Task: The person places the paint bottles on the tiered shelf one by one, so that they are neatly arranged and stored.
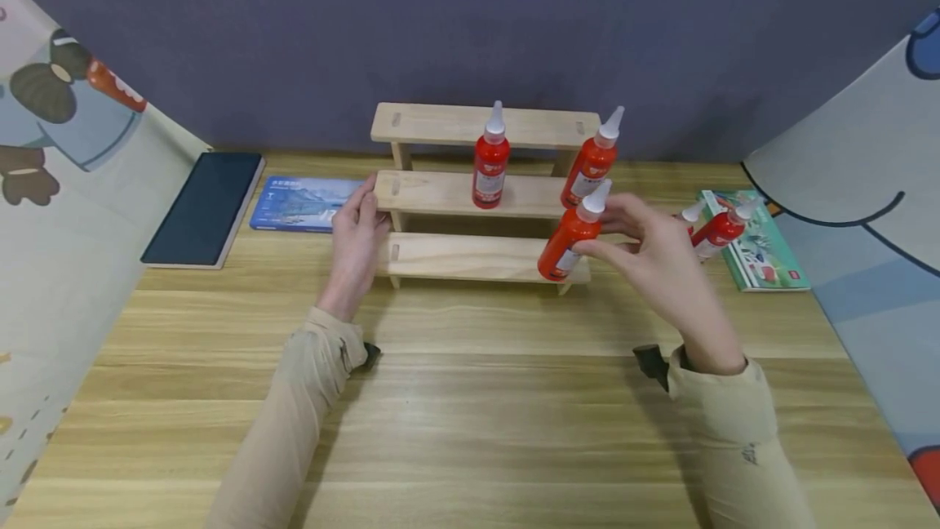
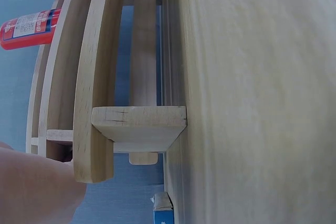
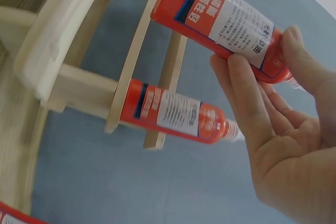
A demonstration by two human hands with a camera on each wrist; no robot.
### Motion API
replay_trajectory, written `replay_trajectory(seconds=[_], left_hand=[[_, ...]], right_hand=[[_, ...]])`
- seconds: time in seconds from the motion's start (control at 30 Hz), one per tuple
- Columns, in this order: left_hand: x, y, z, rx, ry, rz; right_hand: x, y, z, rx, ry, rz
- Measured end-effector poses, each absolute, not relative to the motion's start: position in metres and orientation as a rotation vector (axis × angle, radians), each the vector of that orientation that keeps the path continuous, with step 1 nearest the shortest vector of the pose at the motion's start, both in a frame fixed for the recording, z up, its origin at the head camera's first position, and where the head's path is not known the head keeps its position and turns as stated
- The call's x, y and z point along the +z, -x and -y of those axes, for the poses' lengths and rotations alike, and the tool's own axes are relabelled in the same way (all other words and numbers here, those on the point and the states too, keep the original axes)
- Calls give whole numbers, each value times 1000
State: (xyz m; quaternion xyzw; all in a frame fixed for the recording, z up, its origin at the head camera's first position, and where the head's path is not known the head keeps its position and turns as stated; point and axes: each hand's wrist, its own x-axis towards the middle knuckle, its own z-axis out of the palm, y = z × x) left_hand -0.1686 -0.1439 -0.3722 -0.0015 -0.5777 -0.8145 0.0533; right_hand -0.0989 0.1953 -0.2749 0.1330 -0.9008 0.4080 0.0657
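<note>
From my head view, my right hand (image 1: 654,260) pinches a tilted red squeeze bottle with a white nozzle (image 1: 571,235) over the lowest step of the three-tier pale wooden rack (image 1: 470,258), while my left hand (image 1: 357,239) rests flat-fingered on the rack's left end. My left wrist view shows only fingertips (image 2: 37,187) against the wood. In the right wrist view my fingers (image 3: 252,98) curl around the bottle (image 3: 220,19).

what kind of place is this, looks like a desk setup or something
Probably a staged tabletop workspace: a wooden table against a dark fabric backdrop, cartoon-print side screens, and a stepped wooden rack with red glue bottles.

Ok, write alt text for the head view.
A right hand holds a tilted red bottle at the lowest step of a wooden tiered shelf, while the left hand touches the shelf's left end. Two more red bottles are on the middle step.
</note>
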Motion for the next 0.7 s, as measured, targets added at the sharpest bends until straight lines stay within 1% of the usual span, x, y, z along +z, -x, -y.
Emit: replay_trajectory(seconds=[0.7], left_hand=[[-373, 170, 144, -2485, -9, 1743]], right_hand=[[-277, 110, -161, 1350, -490, 2672]])
